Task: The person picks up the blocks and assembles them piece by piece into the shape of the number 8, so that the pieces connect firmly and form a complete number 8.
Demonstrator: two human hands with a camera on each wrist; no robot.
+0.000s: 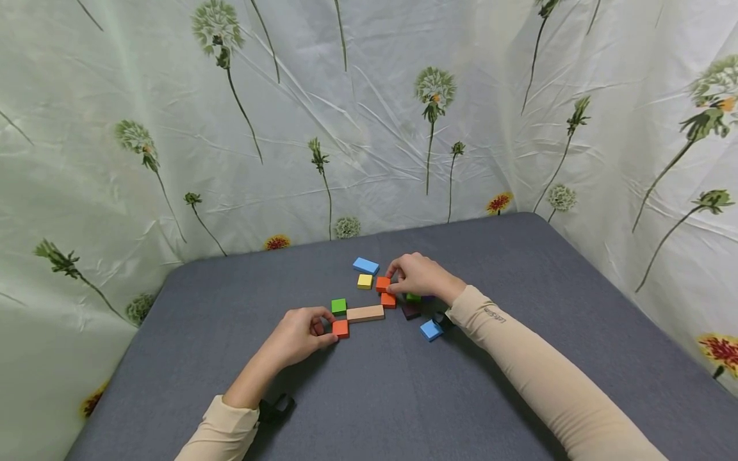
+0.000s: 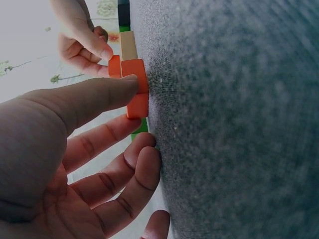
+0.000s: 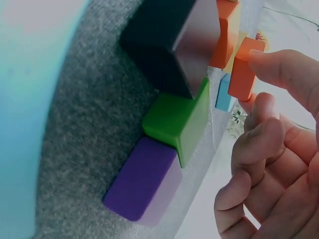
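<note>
My left hand [image 1: 300,336] pinches an orange block [image 1: 341,329] between thumb and index finger, at the left end of a tan block [image 1: 366,314]. Just behind it sits a green block [image 1: 338,307]. In my right hand [image 1: 423,276] another orange block [image 1: 383,284] is pinched by thumb and index finger; the right wrist view shows this held block [image 3: 243,69] raised off the table. A further orange block [image 1: 389,300] lies at the tan block's right end. In the left wrist view two orange faces show by my thumb [image 2: 133,77].
Behind are a yellow block [image 1: 364,281] and a blue block [image 1: 366,266]. Under and beside my right wrist lie a dark block [image 3: 172,47], a green block [image 3: 174,119], a purple block [image 3: 142,181] and another blue block [image 1: 430,330]. A patterned curtain [image 1: 369,128] hangs behind the grey table [image 1: 369,397].
</note>
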